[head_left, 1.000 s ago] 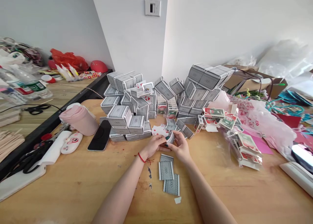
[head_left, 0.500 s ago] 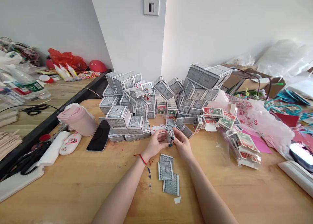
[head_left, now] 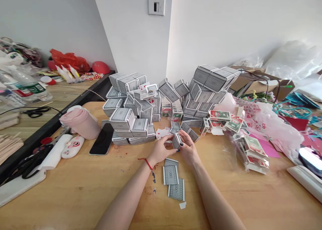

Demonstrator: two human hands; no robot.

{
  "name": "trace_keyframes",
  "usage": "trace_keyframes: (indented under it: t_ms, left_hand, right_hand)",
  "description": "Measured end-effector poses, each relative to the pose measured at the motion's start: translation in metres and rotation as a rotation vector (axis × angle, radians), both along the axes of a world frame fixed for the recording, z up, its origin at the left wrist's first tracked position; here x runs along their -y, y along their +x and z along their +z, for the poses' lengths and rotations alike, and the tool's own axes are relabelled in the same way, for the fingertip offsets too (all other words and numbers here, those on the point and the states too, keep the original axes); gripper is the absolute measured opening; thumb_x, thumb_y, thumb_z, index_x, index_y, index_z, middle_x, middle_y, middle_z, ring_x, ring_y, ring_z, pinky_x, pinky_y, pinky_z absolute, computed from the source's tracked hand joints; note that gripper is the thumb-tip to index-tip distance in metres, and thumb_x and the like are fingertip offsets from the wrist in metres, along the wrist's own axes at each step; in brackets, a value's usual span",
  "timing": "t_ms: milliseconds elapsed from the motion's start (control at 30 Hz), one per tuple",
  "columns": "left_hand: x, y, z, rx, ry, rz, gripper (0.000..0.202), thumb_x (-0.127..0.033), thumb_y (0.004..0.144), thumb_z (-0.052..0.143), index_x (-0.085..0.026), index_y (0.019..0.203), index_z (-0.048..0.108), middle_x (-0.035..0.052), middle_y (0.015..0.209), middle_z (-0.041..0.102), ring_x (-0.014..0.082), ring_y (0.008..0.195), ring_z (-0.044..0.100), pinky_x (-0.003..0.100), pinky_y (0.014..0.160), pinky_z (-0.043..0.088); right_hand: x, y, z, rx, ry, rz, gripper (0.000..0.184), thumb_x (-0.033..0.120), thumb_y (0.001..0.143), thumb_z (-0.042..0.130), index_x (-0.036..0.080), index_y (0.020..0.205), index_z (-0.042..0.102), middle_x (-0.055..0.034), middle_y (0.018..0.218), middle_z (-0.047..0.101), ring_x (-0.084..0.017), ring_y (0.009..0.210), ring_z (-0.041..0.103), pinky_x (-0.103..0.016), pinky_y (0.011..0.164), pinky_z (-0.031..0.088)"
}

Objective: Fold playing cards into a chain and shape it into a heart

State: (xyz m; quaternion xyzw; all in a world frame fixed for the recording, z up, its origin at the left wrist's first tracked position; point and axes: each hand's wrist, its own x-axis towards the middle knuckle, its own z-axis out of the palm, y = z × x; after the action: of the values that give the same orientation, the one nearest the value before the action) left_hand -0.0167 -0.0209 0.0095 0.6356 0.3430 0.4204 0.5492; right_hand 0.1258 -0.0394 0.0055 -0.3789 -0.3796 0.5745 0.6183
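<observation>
Between both hands is a small piece of folded playing cards [head_left: 176, 141], patterned grey on its visible face. My left hand [head_left: 162, 149] grips it from the left, and my right hand [head_left: 188, 149] has its fingers on the right side. Just beyond them lie face-up playing cards [head_left: 162, 133] and several patterned card pieces. Nearer to me, between my forearms, a few folded cards [head_left: 170, 175] lie back-side up, with a small white scrap [head_left: 182, 205] below them. Behind, blocks built of folded cards are stacked in a left pile [head_left: 122, 119] and a right pile [head_left: 208, 80].
Opened card boxes [head_left: 233, 122] and clear plastic wrap lie to the right, beside a white plastic bag [head_left: 266, 122]. On the left are a black phone [head_left: 101, 139], a pink cup [head_left: 80, 122] and a white mouse-shaped case [head_left: 72, 147]. The wall [head_left: 136, 32] rises behind the piles.
The card piece has turned between my hands so that its patterned face shows more. My hands have shifted slightly nearer to me and to the right.
</observation>
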Motion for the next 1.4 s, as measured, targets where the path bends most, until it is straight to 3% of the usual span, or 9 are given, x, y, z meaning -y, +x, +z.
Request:
trace_keyframes:
  t_ms: [167,367,633,800,1033,1400]
  left_hand:
    - [0.000,0.000,-0.005,-0.060,0.088,0.059,0.053,-0.019,0.063,0.068,-0.015,0.113,0.051,0.0119,0.111,0.058,0.0213,0.097,0.058,0.037,0.084,0.049]
    - [-0.002,-0.003,-0.010,-0.241,0.287,0.215,0.052,-0.020,0.065,0.065,-0.018,0.114,0.050,0.0098,0.117,0.054,0.0209,0.103,0.054,0.036,0.084,0.049]
    - [-0.003,-0.004,-0.014,-0.420,0.543,0.296,0.051,-0.012,0.066,0.062,-0.020,0.115,0.049,0.0088,0.116,0.054,0.0220,0.111,0.048,0.043,0.096,0.040]
    - [-0.001,-0.003,-0.014,-0.460,0.590,0.310,0.051,-0.011,0.068,0.059,-0.020,0.117,0.046,0.0088,0.116,0.053,0.0227,0.112,0.046,0.046,0.096,0.038]
    - [-0.001,-0.004,-0.014,-0.459,0.612,0.296,0.051,-0.010,0.069,0.058,-0.020,0.117,0.045,0.0084,0.118,0.053,0.0217,0.113,0.046,0.045,0.097,0.038]
    - [-0.003,-0.005,-0.016,-0.467,0.615,0.259,0.054,-0.007,0.068,0.059,-0.020,0.118,0.045,0.0084,0.119,0.053,0.0211,0.114,0.046,0.043,0.098,0.038]
  right_hand:
    - [0.000,0.001,0.002,-0.045,-0.001,0.065,0.058,0.038,0.054,0.074,0.030,0.109,0.057,-0.0047,0.116,0.057,-0.027,0.105,0.052,-0.040,0.084,0.043]
    - [-0.002,0.000,0.004,-0.115,-0.068,0.105,0.048,0.040,0.061,0.070,0.024,0.105,0.062,-0.0059,0.117,0.058,-0.026,0.109,0.051,-0.042,0.093,0.038]
    - [-0.005,-0.004,-0.004,-0.039,-0.141,0.106,0.031,0.043,0.061,0.070,0.020,0.082,0.071,-0.0049,0.092,0.068,-0.024,0.094,0.059,-0.040,0.090,0.042]
    - [-0.005,-0.003,-0.004,-0.054,-0.163,0.111,0.030,0.039,0.061,0.071,0.020,0.084,0.071,-0.0041,0.090,0.069,-0.021,0.089,0.061,-0.034,0.086,0.044]
    - [-0.005,0.002,-0.007,-0.015,-0.187,0.093,0.031,0.039,0.060,0.072,0.018,0.084,0.070,-0.0050,0.088,0.069,-0.022,0.084,0.063,-0.034,0.081,0.048]
    - [-0.006,0.009,-0.009,0.296,-0.112,0.046,0.037,0.046,0.065,0.065,0.016,0.085,0.069,-0.0058,0.089,0.069,-0.025,0.084,0.063,-0.035,0.074,0.050]
